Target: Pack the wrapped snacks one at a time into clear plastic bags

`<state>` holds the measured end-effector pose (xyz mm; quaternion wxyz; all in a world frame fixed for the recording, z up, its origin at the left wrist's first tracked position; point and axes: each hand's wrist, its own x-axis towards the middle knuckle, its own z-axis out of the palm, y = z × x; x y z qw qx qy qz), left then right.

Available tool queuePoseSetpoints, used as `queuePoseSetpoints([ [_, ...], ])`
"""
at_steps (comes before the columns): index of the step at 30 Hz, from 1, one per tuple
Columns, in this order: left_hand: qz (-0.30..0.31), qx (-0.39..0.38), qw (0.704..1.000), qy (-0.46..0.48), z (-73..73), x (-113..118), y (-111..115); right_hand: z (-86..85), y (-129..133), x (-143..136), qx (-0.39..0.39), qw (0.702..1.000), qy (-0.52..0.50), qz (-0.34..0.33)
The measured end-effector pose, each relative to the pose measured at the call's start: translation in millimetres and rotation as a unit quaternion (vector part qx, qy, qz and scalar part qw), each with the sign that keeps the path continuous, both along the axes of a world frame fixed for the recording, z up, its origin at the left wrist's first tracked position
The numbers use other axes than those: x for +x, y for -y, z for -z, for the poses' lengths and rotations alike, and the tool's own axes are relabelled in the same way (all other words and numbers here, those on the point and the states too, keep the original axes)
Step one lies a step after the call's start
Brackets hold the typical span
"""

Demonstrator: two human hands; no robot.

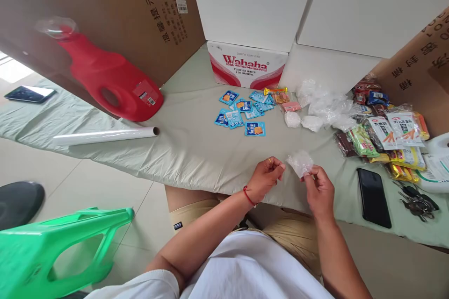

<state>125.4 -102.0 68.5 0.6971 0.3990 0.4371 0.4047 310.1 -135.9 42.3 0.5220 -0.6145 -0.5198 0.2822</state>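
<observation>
Tiled floor [143,229] shows left of the Wahaha carton [248,66]; before it, over creased cloth [189,145], your right hand [320,189] pinches a crinkled, filmy bag [300,162]; your left hand [267,178] curls, grip unclear.

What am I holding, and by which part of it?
Your right hand pinches a clear bag by its near edge; your left hand seems to hold nothing.

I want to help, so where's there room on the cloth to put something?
Bare cloth shows between the red jug and blue packets, and between the white roll and left hand. It's crowded on the right: snacks, clear bags, black phone, keys.
</observation>
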Motion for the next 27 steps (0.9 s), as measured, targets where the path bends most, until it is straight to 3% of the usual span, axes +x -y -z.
queuePoseSetpoints([
  [4, -0.031, -0.059, 0.998, 0.02, -6.1, -7, 1, 1.4, 1, -22, 0.048, 0.981, 0.176, -0.071],
  [10, -0.022, -0.088, 0.996, -0.012, 0.5, -16, -5, 7.4, 5, -42, 0.086, 0.958, 0.248, -0.119],
  [13, -0.03, -0.067, 0.997, -0.024, 10.4, -17, -5, 9.4, 9, -46, 0.048, 0.973, 0.17, -0.147],
  [16, -0.029, 0.005, 0.999, -0.036, 17.4, -18, -3, 7.5, 11, -49, -0.047, 0.987, -0.032, -0.15],
  [19, -0.005, 0.101, 0.991, -0.092, 19.0, -20, 2, 3.3, 7, -52, -0.123, 0.956, -0.241, -0.115],
  [21, 0.013, 0.173, 0.973, -0.153, 17.6, -23, 6, 1.4, 2, -54, -0.152, 0.945, -0.269, -0.105],
  [23, 0.018, 0.228, 0.954, -0.193, 16.0, -27, 9, 1.7, -3, -55, -0.164, 0.953, -0.235, -0.099],
  [27, -0.04, 0.233, 0.952, -0.195, 19.0, -35, 11, 8.8, -9, -57, -0.138, 0.952, -0.266, -0.062],
])
